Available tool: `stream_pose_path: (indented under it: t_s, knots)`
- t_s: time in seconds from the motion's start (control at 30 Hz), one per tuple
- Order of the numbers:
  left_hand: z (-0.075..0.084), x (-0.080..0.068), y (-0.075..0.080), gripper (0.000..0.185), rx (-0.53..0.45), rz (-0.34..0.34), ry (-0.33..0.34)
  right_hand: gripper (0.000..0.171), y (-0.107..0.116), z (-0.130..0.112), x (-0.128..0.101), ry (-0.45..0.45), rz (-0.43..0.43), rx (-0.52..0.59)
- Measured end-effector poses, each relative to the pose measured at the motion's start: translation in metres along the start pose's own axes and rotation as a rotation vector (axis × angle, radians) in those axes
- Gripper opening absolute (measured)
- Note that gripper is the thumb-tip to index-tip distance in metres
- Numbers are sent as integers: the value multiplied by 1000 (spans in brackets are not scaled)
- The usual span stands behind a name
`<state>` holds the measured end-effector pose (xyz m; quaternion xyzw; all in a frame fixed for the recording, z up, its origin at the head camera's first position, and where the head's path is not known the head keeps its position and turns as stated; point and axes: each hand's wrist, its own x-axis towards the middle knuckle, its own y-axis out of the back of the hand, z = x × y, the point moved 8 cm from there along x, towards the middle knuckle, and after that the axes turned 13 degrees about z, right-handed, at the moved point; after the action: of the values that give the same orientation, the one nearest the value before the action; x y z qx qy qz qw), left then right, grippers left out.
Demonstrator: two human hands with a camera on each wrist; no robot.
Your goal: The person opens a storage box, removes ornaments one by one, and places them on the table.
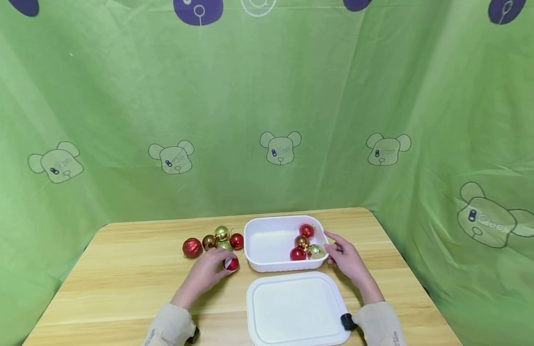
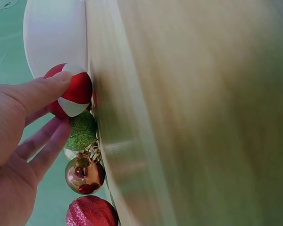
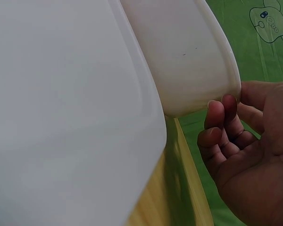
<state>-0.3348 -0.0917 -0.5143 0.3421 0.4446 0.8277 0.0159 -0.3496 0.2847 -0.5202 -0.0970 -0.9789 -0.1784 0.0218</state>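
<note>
Between thumb and fingers, my left hand [image 1: 207,269] pinches a red and white Christmas ball [image 2: 78,89], close to the tabletop. Beside it lie a glittery green ball [image 2: 82,132], a copper-gold ball [image 2: 85,175] and a ridged red ball [image 1: 192,248]. A shiny light-green ball [image 1: 222,233] and a plain red ball [image 1: 236,241] are just behind. My right hand [image 1: 345,258] holds the right end of a white plastic box [image 1: 267,265], fingertips at its rim and wall. Inside the box's right side are red balls [image 1: 298,253], a copper-gold one [image 1: 301,241] and a pale gold one [image 1: 316,251].
A white lid [image 1: 297,307] lies flat in front of the box, near my right sleeve [image 1: 379,322]. Wooden tabletop [image 1: 120,274] extends to the left of the balls. Green curtain [image 1: 232,182] printed with bear heads hangs behind the table and at both sides.
</note>
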Motion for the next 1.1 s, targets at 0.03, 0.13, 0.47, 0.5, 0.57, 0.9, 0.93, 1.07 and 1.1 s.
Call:
stream_pose_path:
  t_s: [0.03,0.13,0.47,0.5,0.57,0.9,0.93,1.07,1.1]
  knots:
    - [0,0,0,40,2,-2,0,55,0,0,0,7,-1,-4]
    - [-1,-1,0,41,5,-6,0,55,0,10,4,16,13,-9]
    - [3,0,2,53,33,26,-41,55,-1,26,10,10,37,-26]
    - [6,1,3,55,32,34,-50,56,-1,25,10,10,36,-27]
    - [12,4,4,55,17,48,-64,55,0,25,10,7,37,-24]
    - [63,35,-12,41,-83,53,-107,56,-2,26,10,-2,34,-32]
    - [69,39,-16,40,-93,46,-115,56,-2,26,10,-3,34,-33]
    - [85,53,-38,37,-116,-3,-117,55,-2,26,9,-3,39,-31]
    - [88,57,-44,36,-120,-16,-112,56,-2,26,9,-1,39,-31]
